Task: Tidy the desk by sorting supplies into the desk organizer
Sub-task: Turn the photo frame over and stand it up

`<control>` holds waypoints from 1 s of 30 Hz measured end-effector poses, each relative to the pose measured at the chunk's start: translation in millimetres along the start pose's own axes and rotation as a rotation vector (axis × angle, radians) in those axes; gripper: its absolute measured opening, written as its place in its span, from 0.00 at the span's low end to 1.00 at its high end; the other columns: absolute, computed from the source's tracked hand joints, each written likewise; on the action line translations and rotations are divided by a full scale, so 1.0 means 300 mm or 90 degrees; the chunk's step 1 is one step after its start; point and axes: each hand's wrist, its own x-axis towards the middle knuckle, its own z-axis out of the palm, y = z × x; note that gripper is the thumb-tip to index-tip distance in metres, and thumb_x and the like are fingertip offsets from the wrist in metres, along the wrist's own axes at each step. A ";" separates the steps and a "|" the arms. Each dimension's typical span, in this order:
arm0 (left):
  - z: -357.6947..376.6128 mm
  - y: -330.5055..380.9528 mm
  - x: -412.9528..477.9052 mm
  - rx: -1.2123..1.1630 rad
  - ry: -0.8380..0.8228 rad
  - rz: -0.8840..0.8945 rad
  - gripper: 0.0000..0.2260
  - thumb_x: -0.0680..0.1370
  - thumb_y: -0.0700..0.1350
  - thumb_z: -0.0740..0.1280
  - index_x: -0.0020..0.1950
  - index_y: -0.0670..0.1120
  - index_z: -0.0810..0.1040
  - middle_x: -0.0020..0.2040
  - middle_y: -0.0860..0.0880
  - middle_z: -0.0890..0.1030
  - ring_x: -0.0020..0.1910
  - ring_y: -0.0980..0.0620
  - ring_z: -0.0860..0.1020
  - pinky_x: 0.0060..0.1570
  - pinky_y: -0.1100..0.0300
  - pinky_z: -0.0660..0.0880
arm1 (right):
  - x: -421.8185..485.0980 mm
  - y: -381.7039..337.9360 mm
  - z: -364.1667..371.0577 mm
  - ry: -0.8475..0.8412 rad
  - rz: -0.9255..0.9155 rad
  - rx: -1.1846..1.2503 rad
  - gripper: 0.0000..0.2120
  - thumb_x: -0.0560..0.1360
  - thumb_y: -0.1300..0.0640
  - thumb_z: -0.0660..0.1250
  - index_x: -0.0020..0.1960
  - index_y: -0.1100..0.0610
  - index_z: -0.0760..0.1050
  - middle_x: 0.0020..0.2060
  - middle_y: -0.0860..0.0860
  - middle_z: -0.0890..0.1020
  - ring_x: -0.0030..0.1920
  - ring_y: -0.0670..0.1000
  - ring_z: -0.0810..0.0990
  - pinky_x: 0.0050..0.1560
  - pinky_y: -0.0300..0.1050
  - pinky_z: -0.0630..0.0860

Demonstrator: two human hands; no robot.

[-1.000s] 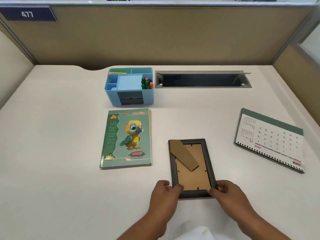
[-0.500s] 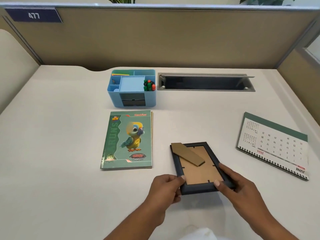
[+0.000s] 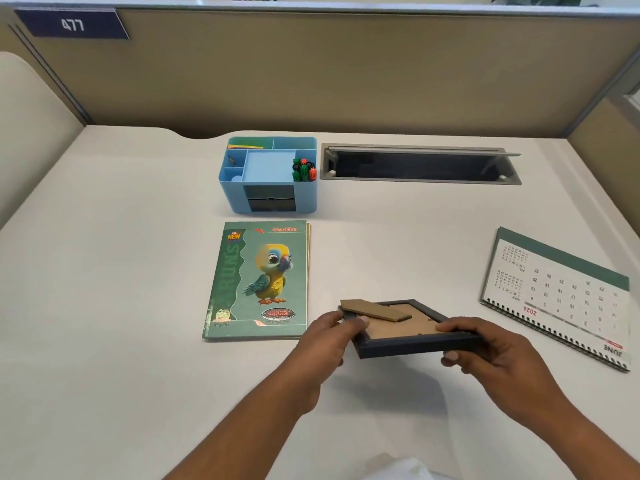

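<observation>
A black picture frame [image 3: 408,344] with a brown cardboard back and stand is lifted off the desk, back side up, near edge raised. My left hand [image 3: 329,341] grips its left edge, thumb on top. My right hand [image 3: 491,351] grips its right edge, fingers over the rim and thumb under. A light blue desk organizer [image 3: 268,199] stands at the back middle, with green and red markers [image 3: 304,170] in its right compartment and coloured paper in the back left one.
A green parrot-cover notebook [image 3: 259,282] lies left of the frame. A spiral desk calendar [image 3: 557,296] lies flat at the right. A grey open cable slot [image 3: 419,164] sits right of the organizer. Partition walls close the back and sides.
Both hands have lifted the frame off the desk and tilted it, its near edge rising. It lay flat on the desk a second ago.
</observation>
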 end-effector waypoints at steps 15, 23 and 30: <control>0.003 0.066 0.085 -0.028 -0.024 0.167 0.31 0.72 0.49 0.75 0.71 0.61 0.66 0.64 0.56 0.78 0.66 0.53 0.73 0.61 0.54 0.67 | 0.054 -0.052 -0.002 -0.010 -0.023 -0.084 0.18 0.68 0.36 0.68 0.54 0.41 0.79 0.45 0.44 0.83 0.37 0.65 0.76 0.41 0.57 0.76; -0.004 0.116 0.078 -0.092 0.002 0.165 0.16 0.78 0.49 0.66 0.65 0.59 0.73 0.62 0.54 0.79 0.57 0.66 0.72 0.58 0.61 0.60 | 0.137 -0.078 0.032 0.007 -0.040 -0.077 0.08 0.71 0.46 0.69 0.50 0.43 0.79 0.39 0.46 0.83 0.41 0.50 0.81 0.43 0.47 0.77; -0.026 0.232 0.163 -0.168 0.061 0.153 0.22 0.60 0.64 0.68 0.51 0.59 0.82 0.61 0.49 0.81 0.65 0.51 0.75 0.71 0.49 0.63 | 0.278 -0.118 0.048 0.002 -0.052 -0.057 0.10 0.71 0.42 0.67 0.49 0.46 0.79 0.37 0.49 0.83 0.42 0.52 0.82 0.42 0.45 0.75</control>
